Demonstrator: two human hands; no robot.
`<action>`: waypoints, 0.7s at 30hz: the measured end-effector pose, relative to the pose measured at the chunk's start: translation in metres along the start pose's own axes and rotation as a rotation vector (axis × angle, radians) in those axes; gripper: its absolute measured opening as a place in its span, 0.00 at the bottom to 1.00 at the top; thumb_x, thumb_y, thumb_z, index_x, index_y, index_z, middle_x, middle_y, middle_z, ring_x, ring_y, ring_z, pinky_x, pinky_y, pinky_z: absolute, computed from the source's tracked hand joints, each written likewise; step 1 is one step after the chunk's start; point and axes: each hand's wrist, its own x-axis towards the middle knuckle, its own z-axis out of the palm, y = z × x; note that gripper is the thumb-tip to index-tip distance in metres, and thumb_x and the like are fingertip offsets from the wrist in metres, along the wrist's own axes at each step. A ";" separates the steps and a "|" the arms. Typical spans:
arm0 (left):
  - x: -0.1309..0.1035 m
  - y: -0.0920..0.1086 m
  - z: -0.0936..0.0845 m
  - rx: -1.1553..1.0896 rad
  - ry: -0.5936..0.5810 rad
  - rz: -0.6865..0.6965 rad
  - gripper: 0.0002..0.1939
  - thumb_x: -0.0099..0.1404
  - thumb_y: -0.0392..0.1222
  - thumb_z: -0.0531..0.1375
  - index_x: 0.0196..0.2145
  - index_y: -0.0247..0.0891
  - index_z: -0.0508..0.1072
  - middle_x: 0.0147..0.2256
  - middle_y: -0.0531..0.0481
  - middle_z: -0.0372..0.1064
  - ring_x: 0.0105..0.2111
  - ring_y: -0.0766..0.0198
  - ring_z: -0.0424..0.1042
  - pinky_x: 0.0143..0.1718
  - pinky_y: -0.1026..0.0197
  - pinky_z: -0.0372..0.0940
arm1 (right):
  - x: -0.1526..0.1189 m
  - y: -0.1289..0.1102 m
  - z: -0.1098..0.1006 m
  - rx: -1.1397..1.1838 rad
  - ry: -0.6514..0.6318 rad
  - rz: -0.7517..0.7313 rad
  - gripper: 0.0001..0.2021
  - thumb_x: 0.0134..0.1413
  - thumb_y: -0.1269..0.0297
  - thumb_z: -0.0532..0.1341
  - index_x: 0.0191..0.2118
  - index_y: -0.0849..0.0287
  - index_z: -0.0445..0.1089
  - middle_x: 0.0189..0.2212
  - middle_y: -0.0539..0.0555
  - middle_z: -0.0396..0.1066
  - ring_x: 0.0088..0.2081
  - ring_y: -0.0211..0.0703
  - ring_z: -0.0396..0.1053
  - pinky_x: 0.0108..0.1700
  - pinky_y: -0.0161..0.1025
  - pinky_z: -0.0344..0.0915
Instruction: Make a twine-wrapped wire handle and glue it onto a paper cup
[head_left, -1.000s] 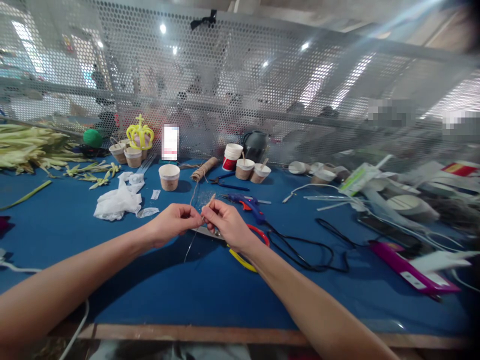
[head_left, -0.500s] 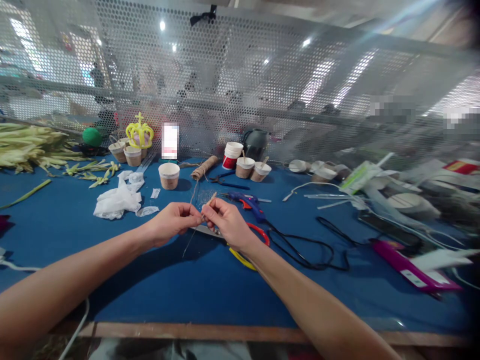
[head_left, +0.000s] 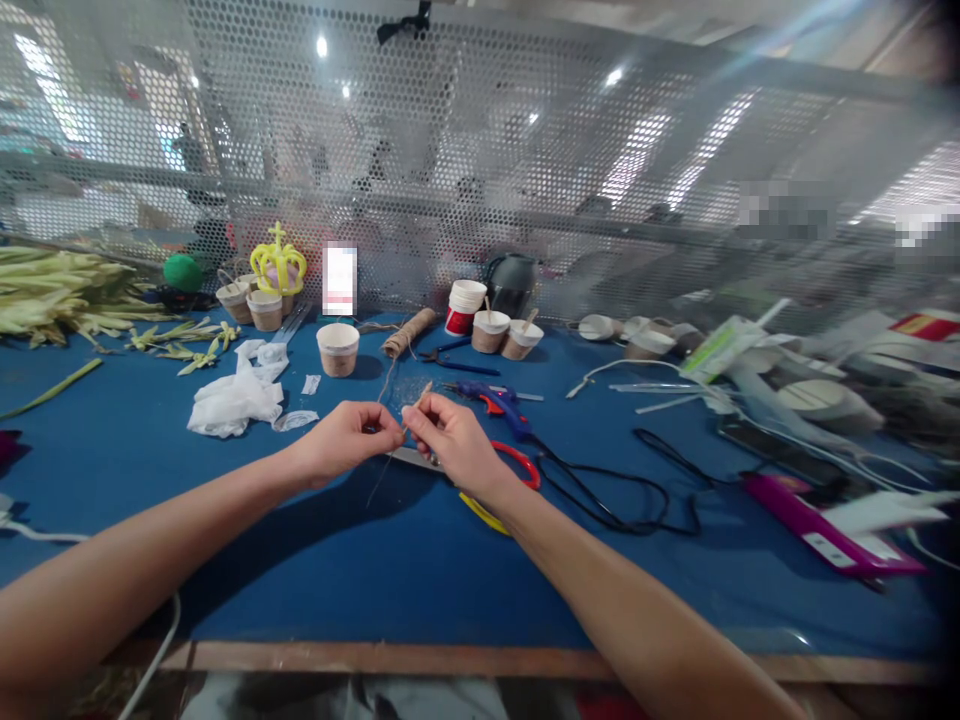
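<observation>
My left hand (head_left: 354, 436) pinches thin brown twine (head_left: 388, 381), which runs back to the twine roll (head_left: 408, 333). A loose thread end hangs below the fingertips. Close beside it, my right hand (head_left: 454, 438) is closed on a small tan stick-like piece (head_left: 427, 390) whose tip pokes out above the thumb. Its lower part is hidden by the fingers, and I cannot make out exactly how the twine meets it. Under my right hand and wrist lie scissors with red and yellow handles (head_left: 523, 460), partly covered. A blue glue gun (head_left: 504, 403) rests just beyond.
A paper cup (head_left: 338, 350), crumpled white plastic (head_left: 236, 400) and pliers (head_left: 459, 354) lie behind my hands. A black cord (head_left: 600, 478) loops on the right, near a purple package (head_left: 810, 525). Pale husks (head_left: 60, 295) are piled left. A perforated metal screen (head_left: 450, 150) stands behind.
Both hands stay almost in place. The left fingertips have shifted slightly left, away from the right hand, and the view has moved a little.
</observation>
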 end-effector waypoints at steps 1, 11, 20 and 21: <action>0.000 -0.001 0.000 0.024 0.008 0.015 0.09 0.51 0.42 0.57 0.22 0.33 0.64 0.18 0.58 0.55 0.17 0.75 0.48 0.18 0.68 0.42 | 0.000 0.000 0.000 -0.008 0.005 0.001 0.14 0.49 0.55 0.56 0.22 0.59 0.56 0.15 0.44 0.56 0.17 0.30 0.56 0.19 0.30 0.54; 0.001 -0.002 -0.001 0.065 0.031 0.070 0.09 0.51 0.42 0.57 0.21 0.33 0.63 0.18 0.58 0.56 0.18 0.74 0.50 0.19 0.69 0.45 | 0.000 -0.002 -0.001 0.016 -0.005 0.022 0.15 0.48 0.53 0.56 0.23 0.59 0.57 0.16 0.45 0.57 0.19 0.31 0.57 0.20 0.31 0.57; 0.000 0.000 -0.003 0.008 -0.038 0.011 0.10 0.52 0.43 0.57 0.22 0.33 0.64 0.16 0.59 0.52 0.17 0.75 0.46 0.17 0.68 0.41 | 0.001 -0.002 -0.003 0.071 -0.086 0.006 0.13 0.47 0.55 0.57 0.24 0.60 0.58 0.17 0.45 0.58 0.19 0.31 0.58 0.22 0.31 0.58; 0.000 0.000 -0.003 0.005 -0.045 0.016 0.09 0.52 0.43 0.57 0.23 0.33 0.64 0.17 0.59 0.52 0.17 0.75 0.46 0.17 0.68 0.41 | 0.001 -0.002 -0.003 0.057 -0.079 0.011 0.13 0.47 0.55 0.57 0.24 0.60 0.58 0.16 0.45 0.58 0.19 0.31 0.58 0.21 0.31 0.57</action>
